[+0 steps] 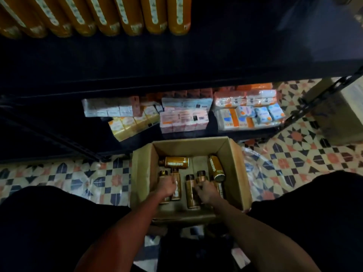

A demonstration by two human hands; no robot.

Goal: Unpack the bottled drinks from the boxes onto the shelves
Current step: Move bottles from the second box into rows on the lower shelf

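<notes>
Reaching into the cardboard box [141,173] on the tiled floor [294,154], you have both hands down among the OATSIDE drinks. Your left hand [167,186] is curled round one of the upright bottles [190,191] at the left of the group. Your right hand [205,190] is curled over those at the right. Blur hides exactly which bottle each hand grips. Progress, in my judgement, is partway: at least six bottles remain in the box, and the far half of its floor is bare except for one lying bottle [175,161] and a leaning bottle [216,167] against the right wall. A row of orange bottles [125,18] stands on the dark shelf [176,65] above; I cannot tell whether you placed them. The shelf is open to the right of that row. The box walls rise well above the caps, so lift straight up before swinging forward. The shelf's front edge hangs above the far rim, and carton packs [184,116] sit just behind the box. Expect the leaning bottle to topple once its neighbours go.
</notes>
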